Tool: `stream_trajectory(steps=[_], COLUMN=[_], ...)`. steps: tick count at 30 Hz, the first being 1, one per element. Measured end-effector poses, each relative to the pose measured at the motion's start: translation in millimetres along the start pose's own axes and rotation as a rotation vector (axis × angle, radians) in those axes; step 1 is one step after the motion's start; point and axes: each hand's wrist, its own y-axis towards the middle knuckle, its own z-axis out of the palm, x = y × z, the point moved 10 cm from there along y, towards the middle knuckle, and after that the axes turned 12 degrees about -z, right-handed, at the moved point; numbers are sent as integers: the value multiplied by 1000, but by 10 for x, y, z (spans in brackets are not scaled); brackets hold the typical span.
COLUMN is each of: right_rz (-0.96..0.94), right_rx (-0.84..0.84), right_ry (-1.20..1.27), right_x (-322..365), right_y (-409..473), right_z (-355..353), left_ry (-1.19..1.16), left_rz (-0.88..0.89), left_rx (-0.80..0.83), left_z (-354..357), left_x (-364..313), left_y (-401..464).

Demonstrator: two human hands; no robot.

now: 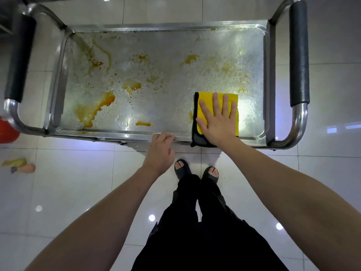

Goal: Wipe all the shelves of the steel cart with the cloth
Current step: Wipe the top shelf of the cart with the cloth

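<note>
Yellow cloth [203,102] lies folded on the top shelf [156,45] of the cart [298,118], at the near right corner, its dark underside lapping over the near rim. Head view, the only one I have: my right hand [217,122] sits flat on the cloth, fingers [215,102] straight and slightly spread, tips pointing toward the far rim, palm pressing it down. No pinch, just a flat press. My left hand [161,148] rests on the near rim, well left of the cloth, fingers curled over the edge; I read it as steadying the cart.

Key relation: the orange stains [93,108] and greasy film lie almost wholly to the left of the cloth, spread along the shelf's long axis, which runs left to right between the two black handles [298,53]. The cloth's own long axis runs near to far, crosswise to the shelf. So I judge the coming stroke goes leftward along the shelf, led by the right hand, already on the cloth. Steel just around the cloth looks shinier, less soiled. Lower shelves are hidden under the top one, so I cannot tell their state. I'd call the task barely begun.
</note>
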Motion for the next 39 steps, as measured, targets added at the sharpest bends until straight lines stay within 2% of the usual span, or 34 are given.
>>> stream_trajectory(steps=[4, 8, 12, 19, 23, 30, 39], right_rz=[-70, -68, -59, 94, 99, 105, -85], right_rx=[24, 9, -16, -14, -6, 6, 31], right_ry=[-6, -7, 10, 28, 13, -22, -16], right_x=[306, 333, 118, -541, -701, -423, 437], right_y=[158, 164, 83, -194, -239, -118, 411], right_z=[8, 16, -5, -107, -116, -78, -4], left_ry=[3, -8, -18, -40, -36, -28, -48], left_rz=[11, -8, 0, -21, 0, 19, 4], left_rx=[-2, -3, 3, 1, 42, 83, 109], left_z=[6, 27, -9, -43, -27, 22, 0], left_x=[13, 21, 12, -10, 16, 73, 32], left_y=[19, 22, 39, 62, 57, 1, 38])
